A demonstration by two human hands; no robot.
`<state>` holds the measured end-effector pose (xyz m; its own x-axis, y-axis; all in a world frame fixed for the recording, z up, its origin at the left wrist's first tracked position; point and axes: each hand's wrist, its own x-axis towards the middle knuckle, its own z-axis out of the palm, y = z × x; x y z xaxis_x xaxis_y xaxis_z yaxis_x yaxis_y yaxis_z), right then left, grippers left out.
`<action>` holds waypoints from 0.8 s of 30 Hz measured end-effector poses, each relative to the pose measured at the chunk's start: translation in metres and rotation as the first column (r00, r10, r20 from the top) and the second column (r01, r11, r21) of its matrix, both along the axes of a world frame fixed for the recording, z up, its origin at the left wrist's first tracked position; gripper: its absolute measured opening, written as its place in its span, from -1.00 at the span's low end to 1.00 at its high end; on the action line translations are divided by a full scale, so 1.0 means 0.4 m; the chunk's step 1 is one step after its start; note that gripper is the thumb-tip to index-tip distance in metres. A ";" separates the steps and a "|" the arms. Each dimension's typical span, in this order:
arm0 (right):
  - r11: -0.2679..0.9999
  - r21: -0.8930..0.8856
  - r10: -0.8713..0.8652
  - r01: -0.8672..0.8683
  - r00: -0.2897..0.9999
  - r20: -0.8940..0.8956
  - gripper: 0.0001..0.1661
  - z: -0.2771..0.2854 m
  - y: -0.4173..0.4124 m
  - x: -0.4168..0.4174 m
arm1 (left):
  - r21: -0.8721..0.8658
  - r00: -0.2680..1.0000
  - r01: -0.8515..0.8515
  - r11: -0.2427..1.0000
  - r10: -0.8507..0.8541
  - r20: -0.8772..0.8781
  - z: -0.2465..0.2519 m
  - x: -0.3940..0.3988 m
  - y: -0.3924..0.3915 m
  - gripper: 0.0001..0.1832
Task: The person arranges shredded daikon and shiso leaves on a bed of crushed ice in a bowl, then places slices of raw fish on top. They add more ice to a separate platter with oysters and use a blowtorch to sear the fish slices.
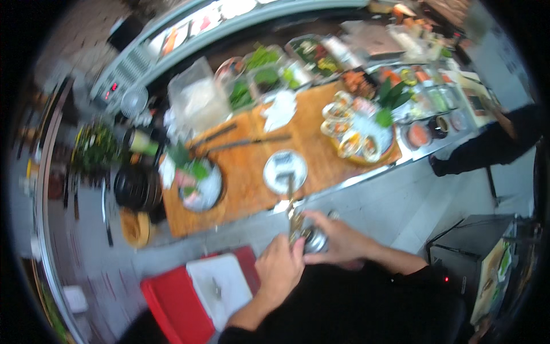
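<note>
Low in front of my body, both hands are on a gas blowtorch with a brass-coloured burner tube [293, 219] and a shiny rounded metal part [316, 241]. My left hand [279, 264] grips its near left side. My right hand [341, 241] wraps the right side of the metal part; motion blur hides the exact finger contact. The tube points away from me, its tip overlapping a small white plate [270, 181] with a bluish patch. No flame is discernible. Under the plate lies a wooden cutting board [240, 202].
An ice bowl with garnish [208, 193] stands left, beside long chopsticks or similar implements [253, 141]. Filled shells [337, 128] ring an ice platter [374, 133] at right. Ingredient tubs [240, 94] line the back. A red cooler box [172, 296] sits below. Another person's dark-clothed leg [477, 152] is at right.
</note>
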<state>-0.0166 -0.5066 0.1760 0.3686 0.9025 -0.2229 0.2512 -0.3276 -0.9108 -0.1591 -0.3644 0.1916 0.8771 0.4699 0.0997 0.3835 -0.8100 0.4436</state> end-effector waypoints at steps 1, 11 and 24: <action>1.000 0.019 0.021 -0.019 0.992 -0.124 0.14 -0.015 0.010 0.011 | 0.011 1.000 -0.010 1.000 0.010 0.008 -0.003 0.007 0.004 -0.62; 0.968 0.141 -0.197 0.207 0.977 -0.087 -0.13 -0.053 0.056 0.026 | -0.060 0.920 0.293 0.954 -0.264 0.289 -0.015 0.108 0.110 -0.58; 0.715 0.008 -0.696 0.699 0.711 0.102 -0.30 -0.016 0.322 -0.195 | 0.138 0.642 0.709 0.692 -0.714 0.281 -0.028 0.123 0.438 -0.60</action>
<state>-0.0948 -0.3780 0.1697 0.9101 0.3746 -0.1773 0.0212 -0.4692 -0.8828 -0.1101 -0.1894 0.1802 0.8669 -0.2899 0.4055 -0.4578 -0.7849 0.4176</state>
